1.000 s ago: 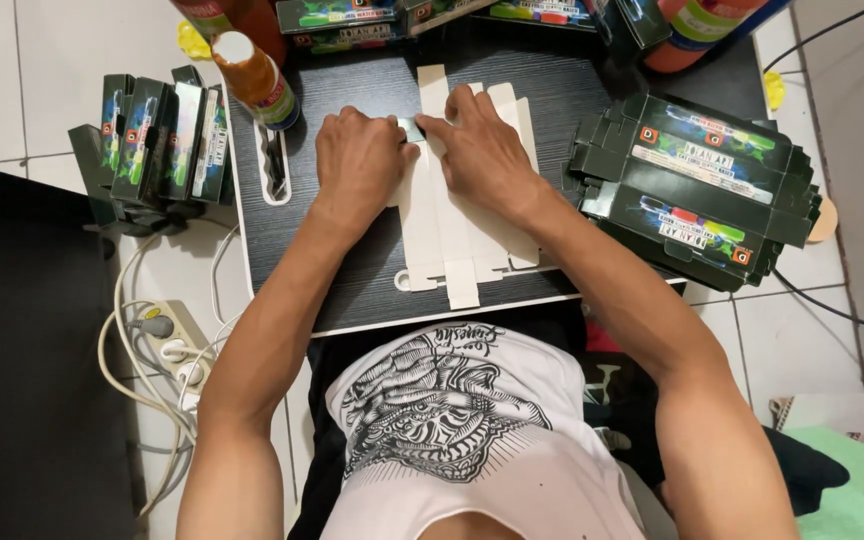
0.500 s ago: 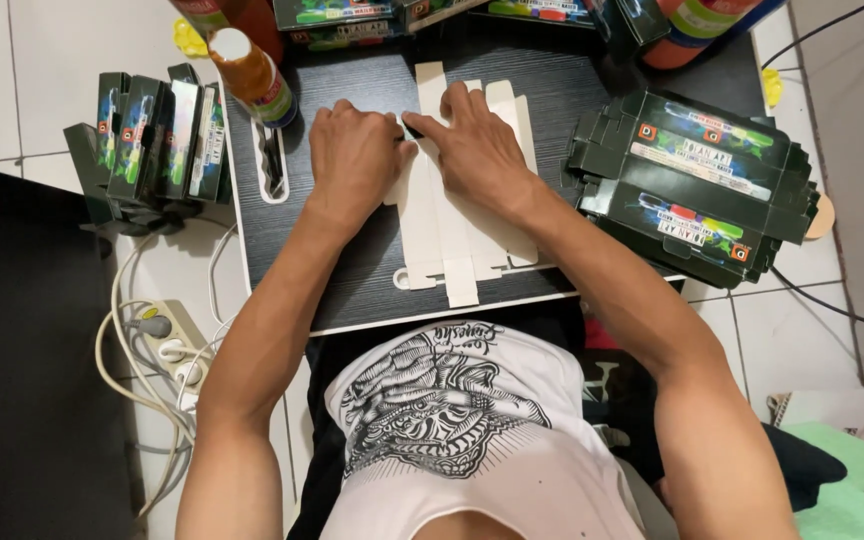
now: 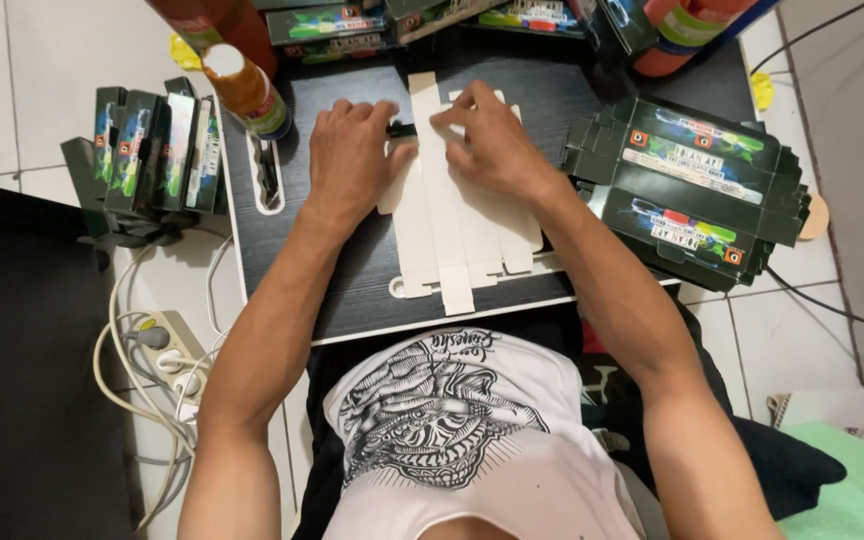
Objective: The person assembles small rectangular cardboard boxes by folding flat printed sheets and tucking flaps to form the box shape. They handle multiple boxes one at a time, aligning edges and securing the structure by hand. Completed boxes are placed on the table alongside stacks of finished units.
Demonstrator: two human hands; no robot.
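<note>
Both forearms reach forward from the near edge of the black board (image 3: 352,290) and converge toward its far edge. Left hand (image 3: 350,160) lies palm down, knuckles up, fingers loosely curled, thumb angled inward onto the left margin of the flat white carton blank (image 3: 452,230). Right hand (image 3: 487,145) is also palm down, wrist bent slightly inward, fingers spread over the blank's far end. The hands sit close together, nearly touching; each presses on the blank rather than closing around it. Between the fingertips shows a small dark strip (image 3: 402,129); whether either hand grips it cannot be told. The blank lies unfolded at the board's middle, its long axis running from far edge to near edge. Folded dark green boxes (image 3: 147,150) stand past the left edge; a stack of flat green printed cartons (image 3: 692,190) overlaps the right edge. An orange bottle (image 3: 247,90) stands at the far left corner.
</note>
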